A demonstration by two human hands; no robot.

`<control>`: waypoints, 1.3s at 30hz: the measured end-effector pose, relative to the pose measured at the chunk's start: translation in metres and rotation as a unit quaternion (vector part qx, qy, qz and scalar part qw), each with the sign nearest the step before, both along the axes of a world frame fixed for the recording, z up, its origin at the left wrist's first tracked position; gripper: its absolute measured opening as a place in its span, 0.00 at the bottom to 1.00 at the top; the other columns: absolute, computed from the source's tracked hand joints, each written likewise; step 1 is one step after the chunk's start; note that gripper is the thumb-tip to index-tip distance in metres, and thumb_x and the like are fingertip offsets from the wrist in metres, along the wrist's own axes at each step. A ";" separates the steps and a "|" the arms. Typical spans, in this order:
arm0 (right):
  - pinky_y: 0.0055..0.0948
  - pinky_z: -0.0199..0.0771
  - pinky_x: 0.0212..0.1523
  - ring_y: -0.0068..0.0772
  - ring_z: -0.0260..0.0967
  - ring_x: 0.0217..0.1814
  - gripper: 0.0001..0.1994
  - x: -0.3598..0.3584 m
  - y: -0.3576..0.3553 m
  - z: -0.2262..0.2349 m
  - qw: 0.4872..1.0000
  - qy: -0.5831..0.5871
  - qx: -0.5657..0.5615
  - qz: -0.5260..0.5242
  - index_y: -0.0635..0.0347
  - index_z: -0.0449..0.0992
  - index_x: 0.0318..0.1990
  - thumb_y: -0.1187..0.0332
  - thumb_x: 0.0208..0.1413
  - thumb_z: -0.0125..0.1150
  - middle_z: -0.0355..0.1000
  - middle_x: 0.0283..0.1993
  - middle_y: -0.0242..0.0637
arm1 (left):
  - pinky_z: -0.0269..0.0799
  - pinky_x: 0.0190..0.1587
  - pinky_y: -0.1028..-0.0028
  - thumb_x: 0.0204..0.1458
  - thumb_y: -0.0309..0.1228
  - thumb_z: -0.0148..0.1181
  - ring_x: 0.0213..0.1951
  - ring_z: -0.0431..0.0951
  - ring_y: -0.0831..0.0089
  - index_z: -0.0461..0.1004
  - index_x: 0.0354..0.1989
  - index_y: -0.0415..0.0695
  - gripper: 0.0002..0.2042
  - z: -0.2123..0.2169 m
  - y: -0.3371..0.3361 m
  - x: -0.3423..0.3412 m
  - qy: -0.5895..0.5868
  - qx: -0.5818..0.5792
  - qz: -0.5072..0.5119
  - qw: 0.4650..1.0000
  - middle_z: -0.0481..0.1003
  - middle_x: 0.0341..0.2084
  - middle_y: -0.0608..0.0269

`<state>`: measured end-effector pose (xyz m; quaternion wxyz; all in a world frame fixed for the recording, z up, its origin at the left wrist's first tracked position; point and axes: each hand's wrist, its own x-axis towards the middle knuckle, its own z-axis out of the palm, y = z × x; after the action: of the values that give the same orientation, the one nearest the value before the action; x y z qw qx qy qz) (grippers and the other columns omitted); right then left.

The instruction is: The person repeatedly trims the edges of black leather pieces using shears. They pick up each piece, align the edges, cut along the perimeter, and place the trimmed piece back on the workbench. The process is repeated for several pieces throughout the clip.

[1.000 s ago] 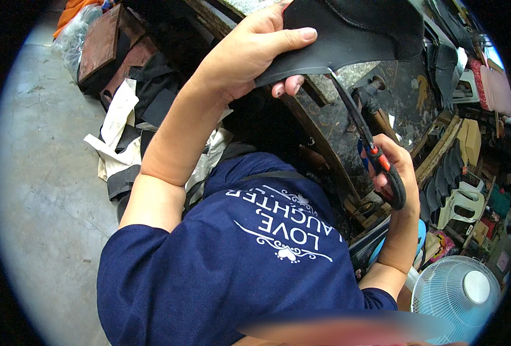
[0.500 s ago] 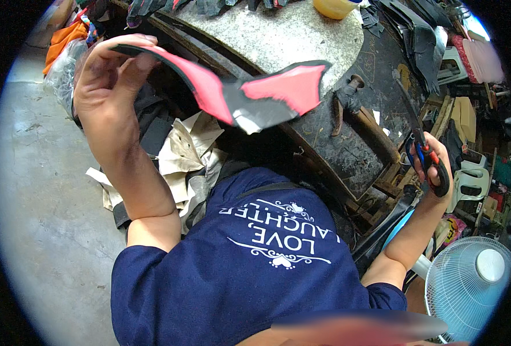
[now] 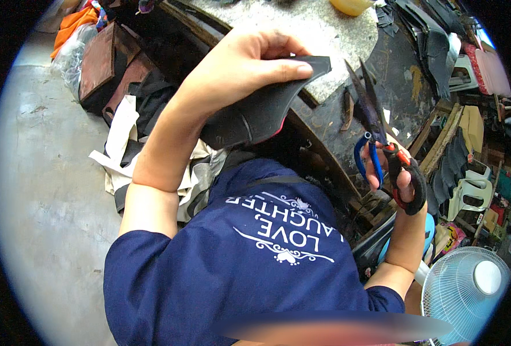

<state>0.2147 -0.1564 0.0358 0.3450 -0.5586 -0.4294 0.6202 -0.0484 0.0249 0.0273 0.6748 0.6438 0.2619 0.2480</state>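
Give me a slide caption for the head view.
Left hand holds a black cutout piece; right hand holds scissors.

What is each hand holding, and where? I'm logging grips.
Left hand pinches the black leather piece near its top edge. Right hand holds the scissors by their handles.

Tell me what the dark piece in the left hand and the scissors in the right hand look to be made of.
Dark piece: matte black flexible sheet, probably leather or synthetic; it curves in the left hand, with a red underside at its lower edge. Scissors: dark, dull metal blades, glossy blue and red-black plastic-looking handles, held in the right hand.
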 end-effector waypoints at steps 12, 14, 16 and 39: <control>0.15 0.56 0.21 0.13 0.59 0.22 0.43 -0.007 0.012 0.006 0.998 -0.042 -0.044 0.032 0.61 0.70 0.43 0.29 0.34 0.69 0.64 0.27 0.25 | 0.73 0.37 0.82 0.49 0.28 0.68 0.30 0.78 0.82 0.79 0.38 0.36 0.11 -0.023 0.015 0.001 -0.003 -0.098 -0.072 0.993 0.80 0.29 0.64; 0.14 0.54 0.21 0.11 0.58 0.23 0.43 -0.005 0.013 0.007 0.995 -0.048 -0.067 0.047 0.61 0.70 0.42 0.29 0.32 0.70 0.65 0.28 0.24 | 0.74 0.38 0.82 0.48 0.28 0.68 0.30 0.78 0.81 0.79 0.38 0.36 0.11 -0.027 0.018 0.000 -0.021 -0.116 -0.085 0.989 0.80 0.29 0.63; 0.13 0.52 0.20 0.10 0.58 0.23 0.43 -0.003 0.012 0.007 0.993 -0.068 -0.080 0.050 0.60 0.71 0.42 0.28 0.32 0.70 0.65 0.27 0.23 | 0.74 0.39 0.82 0.47 0.27 0.69 0.31 0.79 0.80 0.79 0.37 0.37 0.11 -0.028 0.020 0.000 -0.057 -0.135 -0.112 0.983 0.80 0.29 0.63; 0.15 0.54 0.21 0.11 0.58 0.22 0.46 -0.004 0.009 -0.007 0.990 -0.135 0.017 0.024 0.63 0.71 0.42 0.26 0.29 0.67 0.63 0.28 0.22 | 0.74 0.39 0.82 0.49 0.27 0.67 0.31 0.79 0.81 0.80 0.37 0.37 0.09 -0.027 0.013 0.008 -0.034 -0.103 -0.084 0.991 0.80 0.29 0.64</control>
<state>0.2108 -0.1473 0.0286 0.2783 -0.6208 -0.4960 0.5395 -0.0406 0.0382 0.0003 0.7644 0.5820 0.2077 0.1840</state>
